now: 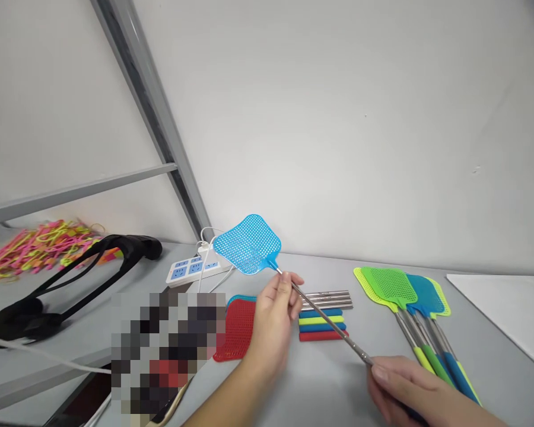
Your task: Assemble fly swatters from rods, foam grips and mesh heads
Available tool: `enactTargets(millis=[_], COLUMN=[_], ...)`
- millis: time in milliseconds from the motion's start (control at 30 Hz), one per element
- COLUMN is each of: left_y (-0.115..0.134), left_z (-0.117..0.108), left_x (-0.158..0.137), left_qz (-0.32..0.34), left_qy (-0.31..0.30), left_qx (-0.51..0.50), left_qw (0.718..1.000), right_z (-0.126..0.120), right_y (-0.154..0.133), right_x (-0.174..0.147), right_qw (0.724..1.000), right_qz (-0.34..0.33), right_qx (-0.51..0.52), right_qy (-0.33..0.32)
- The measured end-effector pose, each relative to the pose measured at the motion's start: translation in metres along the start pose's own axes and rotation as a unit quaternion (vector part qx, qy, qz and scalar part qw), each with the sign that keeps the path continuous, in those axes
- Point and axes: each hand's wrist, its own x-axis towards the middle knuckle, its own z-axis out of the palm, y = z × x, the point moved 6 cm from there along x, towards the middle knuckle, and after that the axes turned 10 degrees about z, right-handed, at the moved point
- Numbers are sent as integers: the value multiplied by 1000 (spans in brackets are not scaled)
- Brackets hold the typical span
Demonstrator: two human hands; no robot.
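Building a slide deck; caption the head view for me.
Left hand and right hand hold a blue-headed fly swatter over a grey table.

glossy metal rod [324, 315], meshed plastic swatter head [248, 244], smooth matt tabletop [324, 379]

Bare hands [273, 314] and forearms [234, 391]

Grey table [323, 385] under swatters [390, 286], metal rods [339, 300], coloured grips [317, 327]
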Motion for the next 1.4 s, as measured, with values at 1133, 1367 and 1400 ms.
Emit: enactTargets(millis=[1133, 1367, 1400], left_y=[47, -6, -14], left_z=[-25, 21, 29], left_x=[9, -37, -46], left_qz=[222, 97, 75], left_qy=[158, -123, -181], left_qx=[9, 184, 214], left_qw=[962, 970, 957], right_z=[-17, -11, -9], right_y=[-36, -41, -41], right_x=[-29, -32, -31], right_qw=[660, 573, 578], right_qz=[-278, -344, -338], right_qx=[-562, -587, -589], right_qy=[414, 458, 452])
